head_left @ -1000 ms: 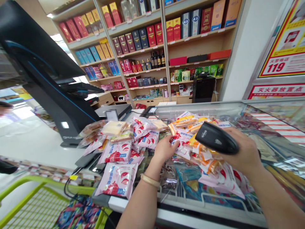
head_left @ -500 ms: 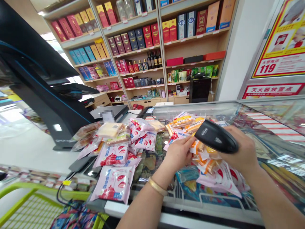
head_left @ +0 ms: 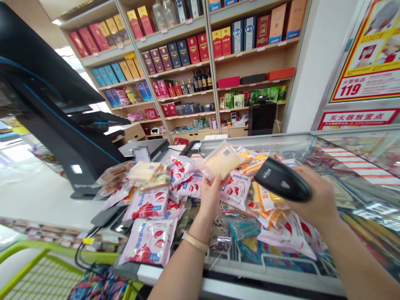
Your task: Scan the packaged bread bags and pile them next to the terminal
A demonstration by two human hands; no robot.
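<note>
My left hand grips the lower edge of a packaged bread slice, its barcode turned upward. My right hand is wrapped round a black barcode scanner, whose head points left toward the bread. Beneath and around the scanner lie orange-and-clear bread packets and pink-and-white packets on the glass top. A second heap of pink packets lies to the left, with another pale bread packet on top.
A black checkout screen on its stand rises at the left. Below it is a green shopping cart. A dark phone-like device and cables lie at the counter's edge. Shelves of boxed bottles line the back wall.
My left hand has moved left from the orange packets and now holds up the packaged bread slice. A pink packet beside it shows more fully. The right hand and scanner have barely moved.
</note>
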